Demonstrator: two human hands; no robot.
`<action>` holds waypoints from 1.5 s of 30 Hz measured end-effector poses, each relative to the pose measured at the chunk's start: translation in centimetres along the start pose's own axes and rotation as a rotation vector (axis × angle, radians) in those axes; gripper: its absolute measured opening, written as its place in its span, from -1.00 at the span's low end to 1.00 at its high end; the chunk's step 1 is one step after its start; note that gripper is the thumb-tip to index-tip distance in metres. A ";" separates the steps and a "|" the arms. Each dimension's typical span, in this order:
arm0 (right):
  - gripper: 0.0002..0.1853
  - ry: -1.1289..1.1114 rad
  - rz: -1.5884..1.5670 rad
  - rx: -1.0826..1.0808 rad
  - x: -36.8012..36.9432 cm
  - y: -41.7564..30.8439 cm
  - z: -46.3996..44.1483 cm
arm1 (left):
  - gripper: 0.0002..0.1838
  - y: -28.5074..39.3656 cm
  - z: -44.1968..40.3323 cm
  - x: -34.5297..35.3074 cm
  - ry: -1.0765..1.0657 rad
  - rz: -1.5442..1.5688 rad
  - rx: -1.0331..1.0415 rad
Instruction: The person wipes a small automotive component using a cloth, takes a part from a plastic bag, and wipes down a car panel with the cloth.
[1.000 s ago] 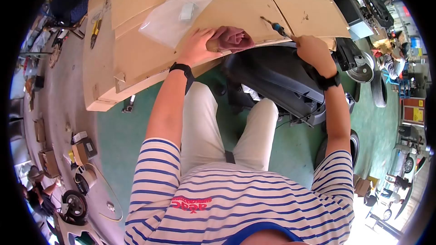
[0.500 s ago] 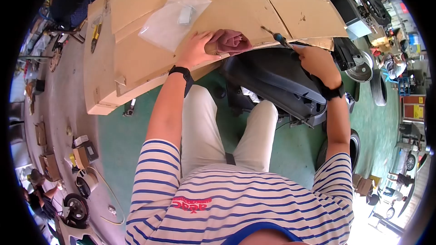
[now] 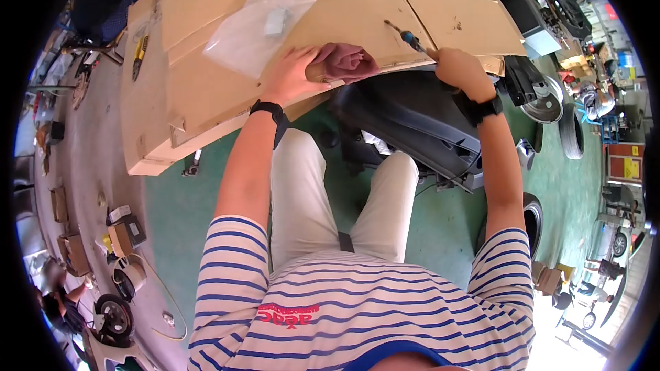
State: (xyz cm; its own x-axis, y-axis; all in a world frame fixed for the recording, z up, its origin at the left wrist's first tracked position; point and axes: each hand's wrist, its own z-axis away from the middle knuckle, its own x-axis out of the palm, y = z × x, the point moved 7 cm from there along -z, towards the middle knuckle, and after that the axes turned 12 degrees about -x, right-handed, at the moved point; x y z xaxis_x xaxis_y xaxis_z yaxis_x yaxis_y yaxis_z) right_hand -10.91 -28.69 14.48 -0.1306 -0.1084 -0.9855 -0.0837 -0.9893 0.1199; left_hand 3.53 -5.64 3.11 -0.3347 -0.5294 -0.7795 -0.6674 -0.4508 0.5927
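Observation:
My left hand (image 3: 294, 75) rests on the cardboard (image 3: 371, 17), thumb and fingers spread apart, beside a crumpled maroon cloth (image 3: 347, 60). Its fingertips come up to the cloth's left side. In my right hand (image 3: 464, 72), closed above the cardboard's near right edge, is a slim hand tool (image 3: 412, 41) with a thin shaft and a blue-and-black section. The shaft points up and left, over the cardboard. My fist hides the tool's rear end, so its exact kind is unclear. A clear plastic bag (image 3: 237, 38) with a small pale item in it lies left of the cloth.
Under the cardboard's near edge sits a black plastic vehicle part (image 3: 412, 113). A yellow-and-black tool (image 3: 140, 55) lies at the cardboard's left end. Tyres (image 3: 572, 130) and a metal wheel rim (image 3: 546, 103) stand to the right. Another person (image 3: 62, 295) is at lower left.
My right hand has moved left and slightly up with the tool, bringing its tip farther over the cardboard. The left hand stays beside the cloth; the view has shifted slightly.

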 end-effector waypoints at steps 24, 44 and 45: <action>-0.62 0.164 -0.933 0.109 9.5 3.3 -8.6 | -0.11 0.4 0.1 -0.7 -0.007 -0.036 -0.010; -0.53 0.078 -1.670 0.423 10.5 6.4 7.2 | -0.16 -0.4 -0.1 0.0 0.037 0.115 0.010; -0.55 0.059 -1.695 0.439 10.9 6.4 7.5 | -0.16 -0.3 0.0 0.0 0.034 0.119 0.011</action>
State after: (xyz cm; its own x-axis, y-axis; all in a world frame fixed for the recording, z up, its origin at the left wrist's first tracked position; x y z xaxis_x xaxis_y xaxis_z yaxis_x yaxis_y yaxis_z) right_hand -20.31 -35.42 5.42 0.4078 0.9119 -0.0470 -0.3160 0.0926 -0.9442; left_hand 3.77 -5.51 2.96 -0.3894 -0.6028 -0.6965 -0.6317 -0.3755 0.6782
